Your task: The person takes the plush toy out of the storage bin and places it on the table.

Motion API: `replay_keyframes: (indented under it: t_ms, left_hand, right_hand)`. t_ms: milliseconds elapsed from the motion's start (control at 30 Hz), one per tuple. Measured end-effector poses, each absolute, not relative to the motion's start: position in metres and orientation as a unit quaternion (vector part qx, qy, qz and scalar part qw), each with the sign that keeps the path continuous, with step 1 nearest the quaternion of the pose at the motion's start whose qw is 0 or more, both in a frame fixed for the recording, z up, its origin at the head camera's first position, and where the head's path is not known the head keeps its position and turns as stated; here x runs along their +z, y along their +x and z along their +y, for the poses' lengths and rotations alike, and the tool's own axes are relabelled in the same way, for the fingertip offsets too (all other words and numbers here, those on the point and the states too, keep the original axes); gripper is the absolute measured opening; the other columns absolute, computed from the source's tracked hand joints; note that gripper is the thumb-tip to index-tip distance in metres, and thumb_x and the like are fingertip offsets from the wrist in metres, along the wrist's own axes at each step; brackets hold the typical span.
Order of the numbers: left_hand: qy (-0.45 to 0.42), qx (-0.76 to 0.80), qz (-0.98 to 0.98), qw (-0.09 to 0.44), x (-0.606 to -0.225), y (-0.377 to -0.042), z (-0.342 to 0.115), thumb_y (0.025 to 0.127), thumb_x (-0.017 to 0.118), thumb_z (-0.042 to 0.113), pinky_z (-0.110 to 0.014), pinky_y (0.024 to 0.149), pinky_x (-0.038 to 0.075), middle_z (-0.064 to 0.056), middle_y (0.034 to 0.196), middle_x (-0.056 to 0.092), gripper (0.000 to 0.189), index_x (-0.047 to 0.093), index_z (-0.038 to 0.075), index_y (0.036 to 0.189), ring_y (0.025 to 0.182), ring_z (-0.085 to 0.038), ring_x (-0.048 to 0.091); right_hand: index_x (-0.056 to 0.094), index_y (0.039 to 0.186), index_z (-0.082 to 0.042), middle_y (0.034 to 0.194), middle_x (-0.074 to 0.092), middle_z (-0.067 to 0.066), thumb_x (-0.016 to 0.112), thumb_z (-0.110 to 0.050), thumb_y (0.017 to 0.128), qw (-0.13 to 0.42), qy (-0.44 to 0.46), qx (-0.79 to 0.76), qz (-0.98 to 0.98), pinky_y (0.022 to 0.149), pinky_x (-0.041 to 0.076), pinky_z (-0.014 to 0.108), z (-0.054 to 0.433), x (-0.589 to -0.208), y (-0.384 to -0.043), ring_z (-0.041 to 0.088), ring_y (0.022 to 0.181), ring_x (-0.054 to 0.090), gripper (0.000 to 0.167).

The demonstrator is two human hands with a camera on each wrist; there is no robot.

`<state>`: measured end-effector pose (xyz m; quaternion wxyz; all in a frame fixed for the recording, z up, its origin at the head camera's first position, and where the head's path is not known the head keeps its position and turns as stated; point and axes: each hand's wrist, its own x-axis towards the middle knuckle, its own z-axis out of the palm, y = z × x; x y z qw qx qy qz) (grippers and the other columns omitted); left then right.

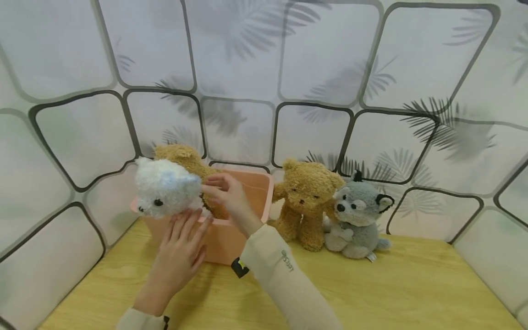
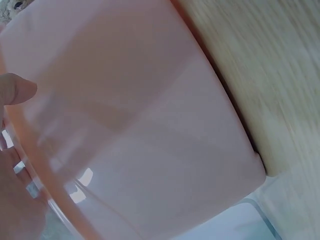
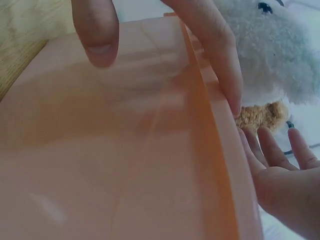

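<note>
A fluffy white plush toy with a pale blue patch and dark eyes leans over the left part of a pink plastic bin. My left hand lies at the bin's front rim, fingers stretched toward the toy's lower side; its thumb is outside the front wall. My right hand is over the bin, its slightly bent fingers beside the white toy's right side; whether they touch it is unclear. Behind, a brown teddy bear sits in the bin, partly hidden by the white toy and my right hand.
Right of the bin, another brown teddy bear stands on the wood-grain table. A grey and white husky plush sits beside it. Patterned curtain-like walls enclose the back and both sides.
</note>
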<state>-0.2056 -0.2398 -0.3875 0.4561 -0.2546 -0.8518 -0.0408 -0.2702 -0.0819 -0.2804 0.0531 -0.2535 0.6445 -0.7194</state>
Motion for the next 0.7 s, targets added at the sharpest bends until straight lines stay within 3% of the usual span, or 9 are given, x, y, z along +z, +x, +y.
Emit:
replay_keyframes:
  t_ms: [167,400,600,700]
  left_hand:
    - [-0.263,-0.049,-0.845,0.463,-0.388,-0.206,-0.241,0.095,0.043,0.026,-0.067,0.104,0.034,-0.027,0.144,0.047,0.056,0.05,0.004,0.145,0.131,-0.048,0.043]
    - [-0.261,-0.051,-0.842,0.469,-0.389,-0.206,-0.242,0.093,0.044,0.025,-0.067,0.103,0.035,-0.027,0.143,0.048,0.055,0.051,0.004,0.144,0.13,-0.048,0.043]
    - [-0.262,-0.049,-0.841,0.47,-0.388,-0.206,-0.242,0.093,0.043,0.025,-0.066,0.104,0.034,-0.027,0.143,0.048,0.055,0.052,0.004,0.143,0.132,-0.048,0.042]
    - [-0.264,-0.053,-0.84,0.471,-0.388,-0.207,-0.242,0.095,0.042,0.026,-0.064,0.106,0.033,-0.027,0.145,0.047,0.054,0.053,0.004,0.142,0.133,-0.047,0.042]
  right_hand:
    - [0.057,0.136,-0.001,0.132,0.058,0.011,0.069,-0.013,0.095,0.06,-0.261,-0.687,0.675,0.098,0.052,0.043,-0.091,-0.277,-0.267,0.025,0.118,0.059,0.044]
    - [0.053,0.139,-0.002,0.129,0.058,0.007,0.074,-0.018,0.092,0.072,-0.241,-0.667,0.702,0.092,0.054,0.041,-0.104,-0.273,-0.267,0.019,0.108,0.06,0.054]
    - [0.063,0.115,0.002,0.097,0.064,0.003,0.072,-0.007,0.092,0.078,-0.26,-0.687,0.674,0.073,0.054,0.029,-0.113,-0.273,-0.268,0.013,0.084,0.061,0.026]
    - [0.065,0.107,0.005,0.095,0.066,0.004,0.068,0.0,0.093,0.071,-0.28,-0.697,0.656,0.073,0.053,0.027,-0.116,-0.274,-0.269,0.009,0.082,0.06,0.015]
